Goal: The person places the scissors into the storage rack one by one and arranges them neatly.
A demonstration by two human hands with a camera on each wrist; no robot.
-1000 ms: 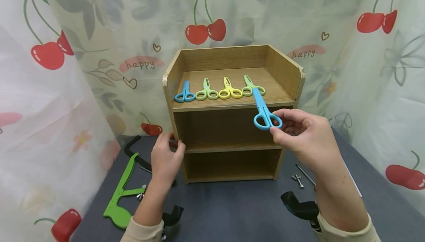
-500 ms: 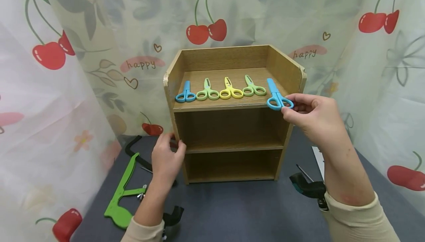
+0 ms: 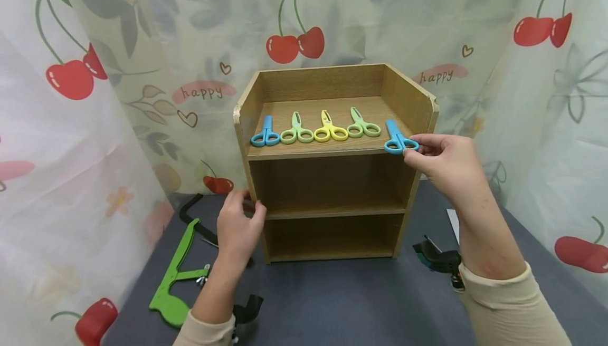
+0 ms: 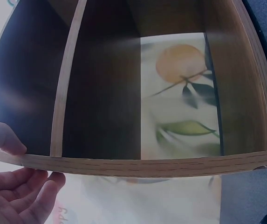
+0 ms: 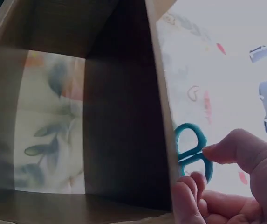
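Observation:
My right hand (image 3: 446, 164) pinches blue scissors (image 3: 396, 136) by one finger loop, at the right end of the top shelf of a wooden rack (image 3: 328, 153). Their blue blade end points back into the shelf. In the right wrist view the loops of the scissors (image 5: 189, 142) show past the board edge, thumb against them. My left hand (image 3: 239, 227) grips the rack's left side panel, thumb inside and fingers outside in the left wrist view. Left of the held pair lie green scissors (image 3: 363, 123), yellow scissors (image 3: 330, 127), more green scissors (image 3: 296, 130) and blue scissors (image 3: 265, 133).
A green tool (image 3: 173, 288) with a long arm and a black bent bar (image 3: 190, 208) lie on the dark table (image 3: 332, 304), left of the rack. A white sheet (image 3: 453, 224) lies at right, partly behind my forearm. Patterned curtain (image 3: 190, 35) surrounds the table.
My right hand has carried the blue scissors right and back, from in front of the rack to the right end of its top shelf, lowering their blade end. The left hand stays put.

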